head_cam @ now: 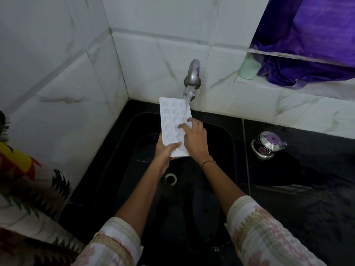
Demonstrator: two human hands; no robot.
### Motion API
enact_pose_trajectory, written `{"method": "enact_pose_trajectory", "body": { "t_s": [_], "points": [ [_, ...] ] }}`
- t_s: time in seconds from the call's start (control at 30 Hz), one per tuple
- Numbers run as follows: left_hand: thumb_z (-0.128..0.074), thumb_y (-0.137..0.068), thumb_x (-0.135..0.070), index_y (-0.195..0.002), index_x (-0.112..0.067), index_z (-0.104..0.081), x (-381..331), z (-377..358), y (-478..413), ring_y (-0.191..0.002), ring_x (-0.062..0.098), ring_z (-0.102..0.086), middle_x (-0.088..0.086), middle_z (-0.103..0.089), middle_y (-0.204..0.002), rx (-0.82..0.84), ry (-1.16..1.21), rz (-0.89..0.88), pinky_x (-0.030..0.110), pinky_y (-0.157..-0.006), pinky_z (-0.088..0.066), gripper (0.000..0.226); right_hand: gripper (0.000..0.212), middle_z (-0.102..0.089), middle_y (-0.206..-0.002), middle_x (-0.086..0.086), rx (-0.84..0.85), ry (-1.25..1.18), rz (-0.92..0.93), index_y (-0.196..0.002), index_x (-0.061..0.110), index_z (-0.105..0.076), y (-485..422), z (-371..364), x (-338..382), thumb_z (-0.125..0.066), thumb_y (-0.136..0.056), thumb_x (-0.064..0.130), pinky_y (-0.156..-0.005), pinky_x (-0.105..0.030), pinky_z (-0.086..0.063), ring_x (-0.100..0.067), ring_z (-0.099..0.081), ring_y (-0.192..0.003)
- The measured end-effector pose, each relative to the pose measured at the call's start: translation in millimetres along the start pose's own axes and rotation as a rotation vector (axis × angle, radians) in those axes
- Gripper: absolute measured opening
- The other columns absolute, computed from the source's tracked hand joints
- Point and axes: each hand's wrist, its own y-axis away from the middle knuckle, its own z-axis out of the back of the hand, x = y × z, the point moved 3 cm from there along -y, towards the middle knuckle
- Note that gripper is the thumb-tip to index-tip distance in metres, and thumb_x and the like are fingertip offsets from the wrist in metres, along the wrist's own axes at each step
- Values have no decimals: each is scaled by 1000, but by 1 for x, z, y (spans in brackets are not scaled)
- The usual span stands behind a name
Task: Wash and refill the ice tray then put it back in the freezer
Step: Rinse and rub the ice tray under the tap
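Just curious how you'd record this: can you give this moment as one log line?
step: washing | white plastic ice tray under running steel tap | left hand holds near end | right hand rubs cavities | over black sink

Our right hand (194,140) covers the ice tray (173,120)'s near-right moulds, and we can't really tell if they hold water. The steel pot (268,145)'s label is too small to read. Purple cloth (307,45) runs off frame.
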Motion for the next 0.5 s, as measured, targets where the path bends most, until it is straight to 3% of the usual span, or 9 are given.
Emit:
{"method": "enact_pose_trajectory", "body": {
  "t_s": [0.17, 0.5],
  "points": [
    [-68, -77, 3, -136, -17, -43, 2, -6, -4, -102, 24, -65, 8, -62, -122, 13, 5, 13, 42, -83, -56, 67, 30, -39, -142, -9, 57, 46, 35, -119, 23, -61, -4, 5, -1, -53, -91, 20, -104, -41, -31, -27, -31, -133],
    [-68, -77, 5, -136, -18, -45, 3, -12, -11, -106, 27, -64, 9, -63, -122, 69, 5, 34, 45, -88, -54, 67, 31, -39, -142, -9, 55, 125, 0, -118, 22, -64, -7, 5, -11, -50, -91, 20, -102, -42, -32, -29, -32, -132]
  ]
}}
